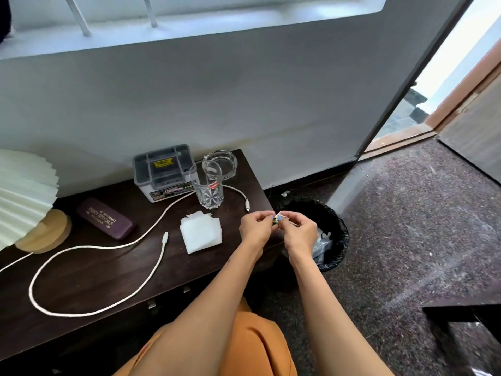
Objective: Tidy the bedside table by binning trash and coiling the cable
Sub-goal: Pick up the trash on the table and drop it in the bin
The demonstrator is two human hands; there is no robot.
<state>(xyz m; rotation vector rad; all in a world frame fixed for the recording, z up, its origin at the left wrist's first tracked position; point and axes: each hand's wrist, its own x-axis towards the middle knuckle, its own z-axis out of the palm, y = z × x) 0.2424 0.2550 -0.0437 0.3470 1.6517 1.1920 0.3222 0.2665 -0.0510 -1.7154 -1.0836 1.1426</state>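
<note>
My left hand (pixel 256 229) and my right hand (pixel 299 233) together pinch a small crumpled wrapper (pixel 278 218) at the right end of the dark bedside table (pixel 89 278), just beside the black-lined bin (pixel 334 226) on the floor. A white cable (pixel 151 249) lies uncoiled across the tabletop, one plug near the tissues and the other near the glass. Folded white tissues (pixel 200 236) lie left of my hands.
On the table stand a clear drinking glass (pixel 207 185), a glass ashtray (pixel 221 162), a grey plastic box (pixel 162 172), a purple spectacle case (pixel 105 218) and a pleated lamp (pixel 24 196). An open doorway is at the right.
</note>
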